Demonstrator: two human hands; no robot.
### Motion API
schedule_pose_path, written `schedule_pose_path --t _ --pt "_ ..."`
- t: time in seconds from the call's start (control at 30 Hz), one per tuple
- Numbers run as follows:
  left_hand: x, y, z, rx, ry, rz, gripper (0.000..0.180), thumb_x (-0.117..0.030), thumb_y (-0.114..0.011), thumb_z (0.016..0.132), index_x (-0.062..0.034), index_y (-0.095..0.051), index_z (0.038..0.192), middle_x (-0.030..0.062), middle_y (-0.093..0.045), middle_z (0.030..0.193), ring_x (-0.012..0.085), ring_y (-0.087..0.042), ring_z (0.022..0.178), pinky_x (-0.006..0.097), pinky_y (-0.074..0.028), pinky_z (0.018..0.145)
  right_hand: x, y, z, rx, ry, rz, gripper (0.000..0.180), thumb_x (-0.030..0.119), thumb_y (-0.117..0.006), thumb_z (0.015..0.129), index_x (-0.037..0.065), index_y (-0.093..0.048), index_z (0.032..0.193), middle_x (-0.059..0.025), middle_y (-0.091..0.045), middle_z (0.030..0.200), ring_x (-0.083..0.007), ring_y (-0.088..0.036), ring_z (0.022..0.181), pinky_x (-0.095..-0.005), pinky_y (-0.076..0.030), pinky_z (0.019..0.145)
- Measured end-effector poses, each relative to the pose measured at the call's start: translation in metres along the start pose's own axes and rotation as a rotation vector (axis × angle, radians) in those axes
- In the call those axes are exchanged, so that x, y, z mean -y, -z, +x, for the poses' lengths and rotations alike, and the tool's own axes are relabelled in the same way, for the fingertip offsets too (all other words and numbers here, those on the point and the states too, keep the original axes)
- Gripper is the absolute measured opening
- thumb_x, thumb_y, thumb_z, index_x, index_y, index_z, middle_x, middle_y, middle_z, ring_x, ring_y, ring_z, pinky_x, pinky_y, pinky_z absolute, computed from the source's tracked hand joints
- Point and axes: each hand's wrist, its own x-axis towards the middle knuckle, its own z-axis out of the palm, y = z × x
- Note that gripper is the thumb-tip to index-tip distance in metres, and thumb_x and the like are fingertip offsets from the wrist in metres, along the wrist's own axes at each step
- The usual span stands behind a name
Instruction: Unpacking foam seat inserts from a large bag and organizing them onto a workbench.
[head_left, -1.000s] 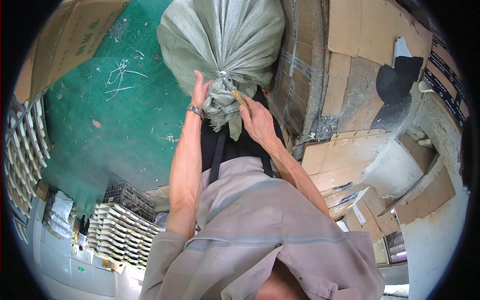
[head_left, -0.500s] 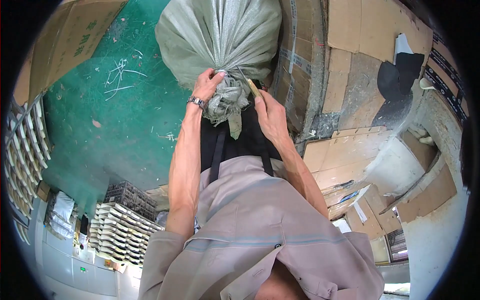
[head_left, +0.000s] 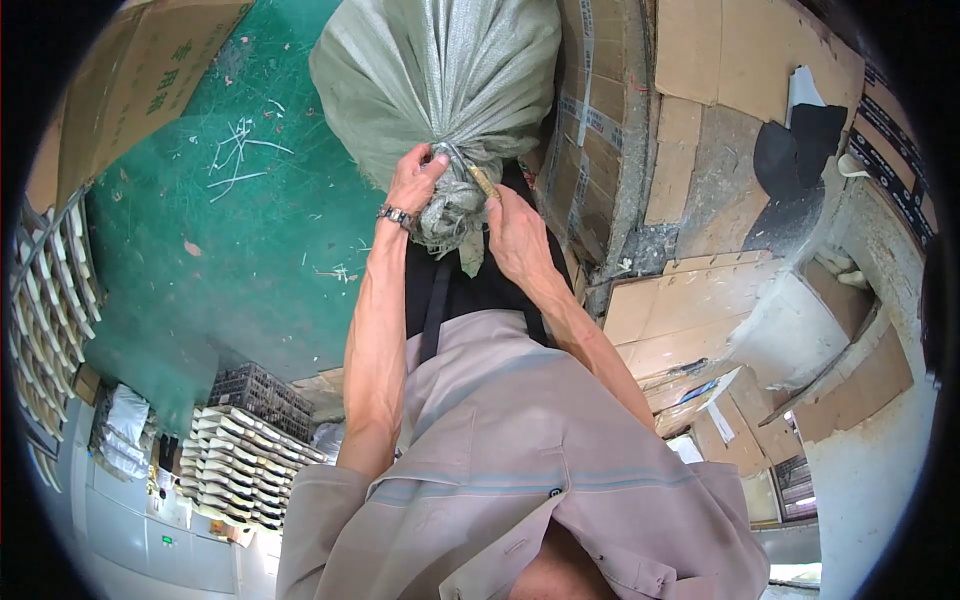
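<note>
A large grey-green woven sack (head_left: 440,70) stands in front of me, its mouth gathered into a tight, pleated neck. Below the tie, a frayed bunch of sack cloth (head_left: 452,212) hangs toward me. My left hand (head_left: 412,182), with a wristwatch, is closed on the left side of this neck, thumb and fingers pinching the gathered cloth. In my right hand (head_left: 518,235) is a knife (head_left: 484,183) with a yellowish handle. Its slim metal end lies against the tied neck, near my left thumb; the tip is hard to make out.
Scraps of white strip (head_left: 240,160) litter the green floor (head_left: 270,260) to the left. Cardboard (head_left: 590,130) with tape stands close right of the sack. A cardboard box (head_left: 160,80) is at far left, stacked pale pieces (head_left: 240,460) and a dark crate (head_left: 260,400) at lower left.
My right hand has shifted left and slightly nearer, bringing the knife against the tied neck. The left hand has moved only a little and still pinches the cloth.
</note>
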Motion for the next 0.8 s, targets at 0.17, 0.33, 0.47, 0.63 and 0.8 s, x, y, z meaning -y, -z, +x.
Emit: schedule_pose_path --t 0.17,0.33,0.47,0.63,0.8 --pt "-0.001 -0.011 -0.004 -0.030 0.052 0.100 0.042 -0.027 -0.066 0.090 0.0012 -0.062 0.121 0.0162 -0.070 0.103 0.0243 -0.064 0.091 0.036 -0.049 0.084 0.008 -0.015 0.001 -0.001 -0.060 -0.049 0.027 0.017 -0.047 0.102 -0.006 -0.054 0.115 -0.0314 -0.064 0.097 -0.0480 -0.063 0.091 -0.0544 -0.049 0.078" --pt "-0.003 -0.028 -0.013 -0.295 -0.067 0.239 0.037 -0.020 -0.062 0.091 0.0024 -0.061 0.120 0.0167 -0.070 0.108 0.0238 -0.064 0.096 0.036 -0.049 0.085 0.017 -0.022 0.007 0.017 -0.096 -0.098 0.021 0.015 -0.047 0.101 -0.005 -0.052 0.102 -0.0291 -0.065 0.085 -0.0496 -0.064 0.079 -0.0565 -0.049 0.068" --pt "-0.003 -0.030 -0.016 -0.245 -0.034 0.289 0.033 -0.017 -0.063 0.090 0.0022 -0.064 0.117 0.0212 -0.071 0.106 0.0286 -0.067 0.096 0.037 -0.050 0.087 0.017 -0.028 -0.005 -0.014 -0.056 -0.152 0.021 0.016 -0.049 0.100 -0.004 -0.051 0.093 -0.0290 -0.064 0.076 -0.0463 -0.065 0.066 -0.0533 -0.052 0.057" --pt "0.010 -0.031 -0.022 -0.239 -0.031 0.068 0.033 -0.013 -0.064 0.087 0.0023 -0.065 0.116 0.0196 -0.071 0.098 0.0273 -0.068 0.091 0.038 -0.050 0.084 0.019 -0.026 -0.014 0.008 -0.075 -0.149 0.024 0.018 -0.050 0.100 -0.005 -0.051 0.093 -0.0285 -0.064 0.073 -0.0456 -0.066 0.065 -0.0536 -0.053 0.057" --pt "0.005 -0.032 -0.037 -0.149 0.003 0.064 0.043 -0.013 -0.063 0.090 0.0067 -0.059 0.128 0.0172 -0.071 0.105 0.0214 -0.065 0.094 0.034 -0.050 0.085 0.025 -0.016 -0.024 0.068 -0.213 -0.109 0.023 0.017 -0.049 0.101 -0.005 -0.050 0.095 -0.0312 -0.064 0.077 -0.0508 -0.064 0.073 -0.0575 -0.050 0.063"
